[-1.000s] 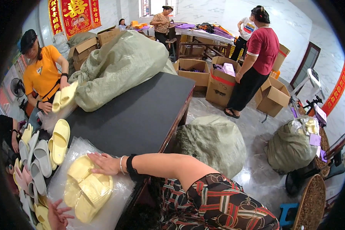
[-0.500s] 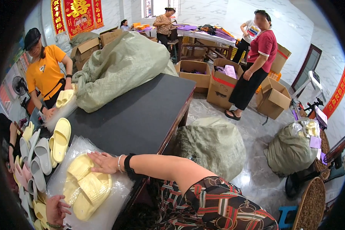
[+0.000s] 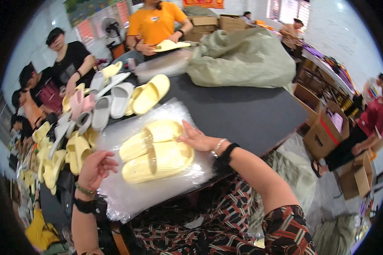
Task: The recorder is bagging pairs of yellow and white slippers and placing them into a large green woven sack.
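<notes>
A pair of yellow slippers [image 3: 164, 159] lies side by side on a stack of clear plastic bags [image 3: 119, 197] on the dark table. Glossy film seems to cover part of the pair; I cannot tell whether it is wholly inside a bag. My right hand [image 3: 196, 137] rests against the right edge of the slippers, fingers stretched and thumb apart. To the left of the pair, over the edge of the bags, hovers my left hand [image 3: 97, 169]. Its fingers are loosely bent and apart, holding nothing.
Loose yellow, grey [image 3: 121, 100] and pink slippers are heaped along the table's left side. A large pale green sack [image 3: 242, 59] stands at the far side. Across the table, a person in orange [image 3: 157, 25] handles a yellow slipper. Cardboard boxes [image 3: 323, 131] stand right.
The view has swung left, bringing more slippers and co-workers into sight. My right hand stays at the slippers' edge. My left hand remains beside the pair, its fingers loosely bent.
</notes>
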Available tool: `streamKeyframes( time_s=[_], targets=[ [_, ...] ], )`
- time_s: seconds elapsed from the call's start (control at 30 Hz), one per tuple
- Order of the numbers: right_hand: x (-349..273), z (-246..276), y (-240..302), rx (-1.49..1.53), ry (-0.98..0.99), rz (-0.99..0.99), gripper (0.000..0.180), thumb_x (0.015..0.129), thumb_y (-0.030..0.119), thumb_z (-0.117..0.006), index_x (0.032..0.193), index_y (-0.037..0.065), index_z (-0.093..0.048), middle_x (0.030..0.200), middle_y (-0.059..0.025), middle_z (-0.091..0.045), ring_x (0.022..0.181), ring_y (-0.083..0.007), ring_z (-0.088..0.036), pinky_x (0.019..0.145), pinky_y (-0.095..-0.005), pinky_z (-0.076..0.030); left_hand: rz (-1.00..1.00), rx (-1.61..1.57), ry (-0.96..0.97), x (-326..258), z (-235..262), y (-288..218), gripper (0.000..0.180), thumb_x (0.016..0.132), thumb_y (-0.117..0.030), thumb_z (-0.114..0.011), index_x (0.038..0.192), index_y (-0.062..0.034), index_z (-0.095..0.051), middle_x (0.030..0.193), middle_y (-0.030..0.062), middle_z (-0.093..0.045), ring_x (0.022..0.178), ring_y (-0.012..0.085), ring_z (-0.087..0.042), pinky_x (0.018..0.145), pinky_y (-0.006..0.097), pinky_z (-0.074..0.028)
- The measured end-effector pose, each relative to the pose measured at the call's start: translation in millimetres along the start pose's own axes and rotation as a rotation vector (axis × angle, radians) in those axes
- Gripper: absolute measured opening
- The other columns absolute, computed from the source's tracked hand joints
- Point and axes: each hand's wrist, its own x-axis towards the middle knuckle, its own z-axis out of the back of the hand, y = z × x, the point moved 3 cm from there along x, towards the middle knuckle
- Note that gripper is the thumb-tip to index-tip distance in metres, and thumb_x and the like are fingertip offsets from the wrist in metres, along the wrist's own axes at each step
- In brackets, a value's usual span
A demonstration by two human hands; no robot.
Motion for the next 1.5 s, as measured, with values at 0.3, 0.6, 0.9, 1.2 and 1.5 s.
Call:
streamKeyframes(
  time_s=[0.3, 0.6, 0.9, 1.2, 1.5],
  targets=[
    [-40.8, 30.9, 37.8, -0.438, 0.211, 0.079, 0.153, 0.051, 0.058, -0.089, 0.152, 0.003, 0.013, 0.159, -0.027, 0.005, 0.149, -0.0349, 0.007, 0.119, -0.0501, -0.006, 0.046, -0.344, 0.193, 4.8, 15.2, 7.4, 0.034, 0.097, -0.019, -0.051, 0.123, 0.0023, -0.058, 0.105, 0.0218, -0.069, 0.097, 0.0285, -0.069, 0.071, 0.031, -0.054],
    [-52.8, -0.8, 7.2, -0.537, 0.253, -0.021, 0.157, 0.044, 0.058, -0.091, 0.152, 0.001, 0.007, 0.159, -0.0269, 0.002, 0.149, -0.0393, 0.005, 0.116, -0.0592, -0.002, -0.239, 0.972, 0.342, 50.8, -4.5, 26.3, 0.051, 0.088, -0.014, -0.066, 0.136, -0.0045, -0.052, 0.127, 0.02, -0.06, 0.11, 0.0301, -0.06, 0.093, 0.033, -0.048],
    [-39.4, -10.8, 8.0, -0.453, 0.236, 0.008, 0.16, 0.039, 0.056, -0.092, 0.152, -0.001, 0.005, 0.16, -0.0245, 0.002, 0.149, -0.0371, 0.008, 0.116, -0.0578, 0.001, -0.861, 1.543, 0.479, 75.2, -50.5, 25.4, 0.066, 0.086, -0.029, -0.068, 0.14, -0.0024, -0.043, 0.14, 0.0245, -0.043, 0.127, 0.0425, -0.042, 0.111, 0.048, -0.031],
    [-44.1, -5.1, -7.1, -0.302, 0.219, -0.058, 0.146, 0.056, 0.079, -0.073, 0.153, 0.001, 0.003, 0.16, -0.023, 0.003, 0.149, -0.0374, 0.008, 0.117, -0.058, 0.0, -0.53, 1.052, 0.433, 119.3, -118.6, 42.5, 0.041, 0.082, -0.017, -0.067, 0.118, 0.0019, -0.061, 0.125, 0.0217, -0.058, 0.121, 0.0407, -0.051, 0.103, 0.044, -0.04],
    [-49.4, -6.4, 10.9, -0.382, 0.177, -0.031, 0.143, 0.058, 0.075, -0.074, 0.154, 0.0, 0.001, 0.161, -0.0222, 0.003, 0.149, -0.0354, 0.009, 0.116, -0.0572, 0.004, -0.635, 1.0, 0.372, 118.2, -96.0, 49.6, 0.037, 0.086, -0.017, -0.063, 0.119, -0.001, -0.063, 0.118, 0.0204, -0.064, 0.117, 0.0382, -0.055, 0.102, 0.043, -0.04]
  ],
)
